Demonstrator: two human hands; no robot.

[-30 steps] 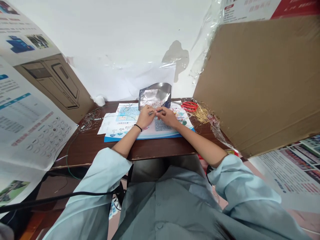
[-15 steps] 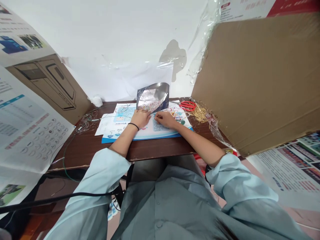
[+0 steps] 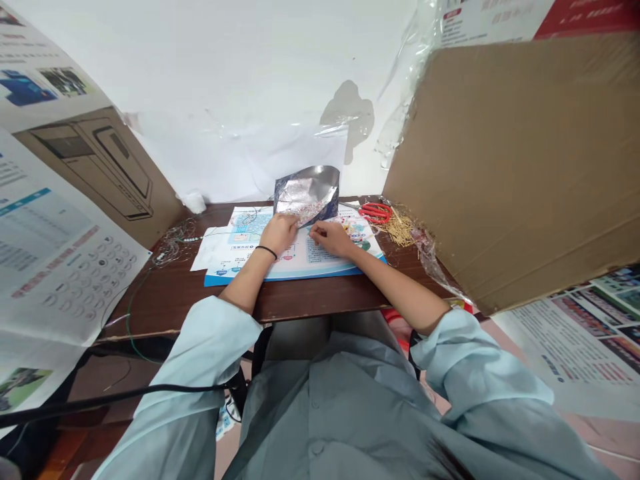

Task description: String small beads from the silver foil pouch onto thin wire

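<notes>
A crumpled silver foil pouch point(image 3: 306, 195) stands on a printed blue-and-white leaflet point(image 3: 300, 267) near the back of a dark wooden table point(image 3: 200, 293). My left hand point(image 3: 279, 235) rests on the leaflet, with its fingers against the pouch's lower edge. My right hand point(image 3: 327, 240) lies beside it, fingertips drawn together close to the pouch's lower corner. Anything small between those fingertips is too small to make out.
Red-handled scissors point(image 3: 375, 213) and a heap of thin brass pins point(image 3: 400, 228) lie to the right. A tangle of fine wire point(image 3: 173, 245) sits to the left. A large cardboard sheet point(image 3: 510, 167) overhangs the right, and a printed poster point(image 3: 55, 260) hangs on the left.
My hands have moved apart since a second ago, when their fingertips met in front of the pouch. My left hand now lies against the pouch's lower edge.
</notes>
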